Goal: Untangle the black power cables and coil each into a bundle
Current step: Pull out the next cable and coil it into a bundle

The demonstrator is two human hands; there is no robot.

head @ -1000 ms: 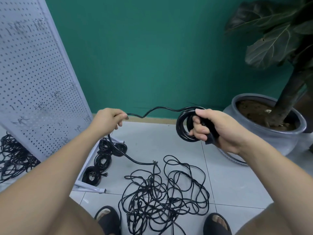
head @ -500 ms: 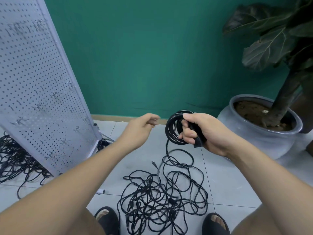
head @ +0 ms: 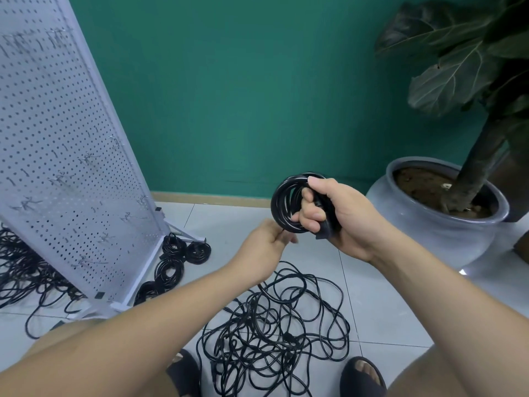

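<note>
Black and glossy, the smooth-sheathed power cable wound into a tight round coil (head: pixel 282 202) is held up in the air above the middle of the pale tiled floor (head: pixel 223 224). The right hand (head: pixel 343 222) grips it, fingers curled through the ring's centre and thumb laid over the top, with a blocky black plug (head: pixel 323 234) jutting out under the palm. The left hand (head: pixel 264 247) sits just below the coil at its lower edge, thumb and fingertips closed in a pinch on a short bit of cable (only a sliver of it shows).

Beneath the hands a loose tangle of thin black cables (head: pixel 274 333) sprawls on the floor in overlapping loops, between two dark open-toed sandals (head: pixel 362 376) at the floor's near edge. Toward the left, several wound black bundles (head: pixel 171 267) lie at the foot of a tilted white perforated metal pegboard (head: pixel 65 167). More unsorted black cable (head: pixel 20 270) lies heaped behind it at the floor's left edge.

At the right edge stands a rounded grey glazed pot (head: pixel 423 239) of soil, with the rough trunk of a broad-leaved plant (head: pixel 458 67) rising from it, before a matte teal wall (head: pixel 243 96).
</note>
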